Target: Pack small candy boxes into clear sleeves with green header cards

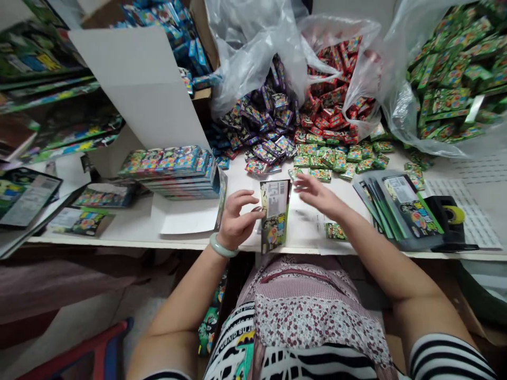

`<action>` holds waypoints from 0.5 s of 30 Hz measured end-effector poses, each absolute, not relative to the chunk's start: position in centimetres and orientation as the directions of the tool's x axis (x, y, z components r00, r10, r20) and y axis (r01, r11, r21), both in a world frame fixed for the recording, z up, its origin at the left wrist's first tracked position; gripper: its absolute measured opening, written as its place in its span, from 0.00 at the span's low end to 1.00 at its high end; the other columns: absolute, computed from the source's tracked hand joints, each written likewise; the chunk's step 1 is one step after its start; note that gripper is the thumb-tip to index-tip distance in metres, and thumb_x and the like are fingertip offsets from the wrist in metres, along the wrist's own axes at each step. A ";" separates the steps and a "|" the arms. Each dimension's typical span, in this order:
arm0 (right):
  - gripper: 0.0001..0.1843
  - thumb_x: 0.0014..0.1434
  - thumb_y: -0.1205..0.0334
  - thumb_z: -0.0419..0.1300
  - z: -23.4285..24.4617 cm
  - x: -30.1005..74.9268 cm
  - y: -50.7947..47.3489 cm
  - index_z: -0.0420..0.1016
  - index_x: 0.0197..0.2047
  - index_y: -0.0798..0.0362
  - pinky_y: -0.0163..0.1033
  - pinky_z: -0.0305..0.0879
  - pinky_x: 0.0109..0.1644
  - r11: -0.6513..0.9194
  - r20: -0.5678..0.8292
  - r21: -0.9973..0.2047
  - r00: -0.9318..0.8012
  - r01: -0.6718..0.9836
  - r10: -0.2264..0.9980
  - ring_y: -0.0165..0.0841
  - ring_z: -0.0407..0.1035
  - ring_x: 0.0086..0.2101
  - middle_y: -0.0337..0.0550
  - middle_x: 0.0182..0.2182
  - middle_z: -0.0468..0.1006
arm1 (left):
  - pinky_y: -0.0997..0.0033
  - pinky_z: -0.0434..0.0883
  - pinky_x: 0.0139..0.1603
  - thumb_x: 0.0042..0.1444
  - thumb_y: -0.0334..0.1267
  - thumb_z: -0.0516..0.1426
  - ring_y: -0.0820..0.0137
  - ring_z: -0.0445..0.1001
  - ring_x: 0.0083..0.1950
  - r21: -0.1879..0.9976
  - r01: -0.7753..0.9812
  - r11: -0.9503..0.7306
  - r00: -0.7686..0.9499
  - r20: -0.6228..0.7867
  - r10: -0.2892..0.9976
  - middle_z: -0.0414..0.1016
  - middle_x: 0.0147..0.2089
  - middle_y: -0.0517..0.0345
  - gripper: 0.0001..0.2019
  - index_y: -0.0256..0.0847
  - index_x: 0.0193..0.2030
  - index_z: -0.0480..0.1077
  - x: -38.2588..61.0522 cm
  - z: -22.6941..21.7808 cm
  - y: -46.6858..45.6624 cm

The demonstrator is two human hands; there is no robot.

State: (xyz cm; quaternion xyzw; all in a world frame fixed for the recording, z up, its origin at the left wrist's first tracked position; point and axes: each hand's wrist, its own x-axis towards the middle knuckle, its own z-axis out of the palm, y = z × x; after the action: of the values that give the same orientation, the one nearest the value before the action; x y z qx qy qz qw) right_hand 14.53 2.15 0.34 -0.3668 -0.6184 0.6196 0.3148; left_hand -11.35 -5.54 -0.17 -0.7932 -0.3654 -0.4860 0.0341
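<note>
A flat black-and-green printed carton [274,224] stands upright at the table's front edge, between my hands. My left hand [240,216], with a pale bangle at the wrist, is at its left side. The thumb tip reaches the carton's edge, and the other fingers are loosely bent and apart. On the other side, my right hand [317,194] has its fingers stretched out, slightly blurred, near the carton's upper right edge. Just beyond those fingers lie small green candy packs [320,174]. One more green pack [335,230] lies below my right forearm.
An open white box [190,219] holding rows of packs stands at left. Purple packs [273,150], red packs [332,103] and a plastic bag of green packs [455,95] line the back. Flat cartons [407,206] and a tape dispenser [449,221] are at right.
</note>
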 end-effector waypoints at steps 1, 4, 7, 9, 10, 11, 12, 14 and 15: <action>0.29 0.53 0.52 0.66 -0.4 13.4 2.0 0.66 0.56 0.50 0.47 0.71 0.52 -0.128 -0.124 -0.991 -0.544 0.030 0.830 0.37 0.73 0.48 0.51 0.53 0.76 | 0.57 0.74 0.53 0.58 0.30 0.60 0.64 0.72 0.55 0.370 0.582 -0.724 0.227 0.781 0.581 0.73 0.45 0.57 0.09 0.52 0.37 0.77 -11.0 -0.7 -5.8; 0.17 0.53 0.56 0.64 -2.0 10.9 1.6 0.69 0.45 0.51 0.43 0.72 0.45 -0.243 -0.169 -0.967 -0.511 -0.080 0.842 0.34 0.74 0.38 0.44 0.40 0.80 | 0.58 0.75 0.53 0.61 0.38 0.60 0.65 0.73 0.55 0.705 0.436 -0.559 -0.048 0.639 0.768 0.71 0.51 0.54 0.04 0.49 0.40 0.77 -9.9 -1.9 -6.4; 0.14 0.52 0.55 0.64 -3.3 10.2 1.6 0.68 0.39 0.50 0.41 0.72 0.43 -0.180 -0.118 -0.977 -0.414 -0.115 0.903 0.32 0.72 0.35 0.39 0.33 0.78 | 0.66 0.77 0.45 0.61 0.47 0.58 0.66 0.76 0.50 0.981 0.052 -0.188 -0.261 0.195 0.946 0.73 0.52 0.49 0.15 0.44 0.51 0.73 -8.7 -2.6 -6.6; 0.14 0.53 0.53 0.63 -3.8 10.6 1.6 0.66 0.39 0.50 0.42 0.72 0.41 -0.133 -0.100 -0.989 -0.392 -0.059 0.915 0.33 0.72 0.34 0.39 0.33 0.77 | 0.72 0.76 0.38 0.58 0.49 0.61 0.68 0.77 0.44 0.995 -0.100 0.018 -0.218 -0.039 0.975 0.76 0.45 0.51 0.19 0.41 0.51 0.72 -8.1 -2.9 -6.6; 0.14 0.54 0.53 0.62 -3.8 11.0 1.6 0.66 0.40 0.50 0.44 0.73 0.41 -0.080 -0.071 -0.997 -0.377 -0.009 0.923 0.34 0.72 0.35 0.41 0.35 0.77 | 0.73 0.75 0.37 0.55 0.49 0.62 0.70 0.77 0.41 0.992 -0.106 0.066 -0.203 -0.087 0.975 0.77 0.42 0.52 0.19 0.40 0.49 0.72 -7.9 -3.0 -6.5; 0.15 0.55 0.53 0.61 -3.7 11.4 1.5 0.67 0.42 0.50 0.45 0.73 0.42 0.011 -0.009 -0.998 -0.342 0.054 0.940 0.36 0.73 0.37 0.44 0.38 0.77 | 0.74 0.74 0.37 0.53 0.48 0.64 0.70 0.76 0.40 0.993 -0.086 0.077 -0.210 -0.094 0.973 0.77 0.40 0.54 0.18 0.39 0.46 0.72 -7.7 -3.0 -6.4; 0.17 0.56 0.53 0.61 -3.3 12.0 1.5 0.67 0.46 0.51 0.48 0.73 0.45 0.135 0.092 -0.982 -0.293 0.133 0.952 0.38 0.73 0.42 0.48 0.43 0.77 | 0.74 0.73 0.37 0.52 0.47 0.64 0.71 0.75 0.39 0.996 -0.053 0.068 -0.220 -0.078 0.972 0.77 0.38 0.56 0.17 0.40 0.44 0.72 -7.6 -3.0 -6.3; 0.21 0.60 0.54 0.60 -2.3 12.9 1.3 0.66 0.54 0.51 0.53 0.69 0.54 0.404 0.343 -0.856 -0.231 0.322 0.911 0.43 0.70 0.50 0.53 0.51 0.74 | 0.72 0.73 0.39 0.52 0.46 0.63 0.71 0.75 0.38 0.999 0.027 0.043 -0.196 -0.037 0.980 0.77 0.37 0.57 0.15 0.39 0.43 0.73 -7.7 -2.7 -6.1; 0.22 0.61 0.55 0.59 -1.7 13.3 1.2 0.66 0.57 0.51 0.55 0.66 0.58 0.506 0.437 -0.763 -0.254 0.403 0.863 0.44 0.68 0.53 0.54 0.52 0.74 | 0.71 0.73 0.40 0.53 0.46 0.63 0.70 0.75 0.38 0.996 0.077 0.036 -0.158 -0.023 0.987 0.78 0.37 0.56 0.15 0.39 0.43 0.73 -7.8 -2.5 -6.0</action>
State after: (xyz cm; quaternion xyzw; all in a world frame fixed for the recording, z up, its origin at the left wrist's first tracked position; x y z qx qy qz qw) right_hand 13.32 1.21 -1.74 -0.4230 -0.7476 0.2612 0.4403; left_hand -7.78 -6.02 -2.49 -0.4710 -0.5647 -0.5102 -0.4462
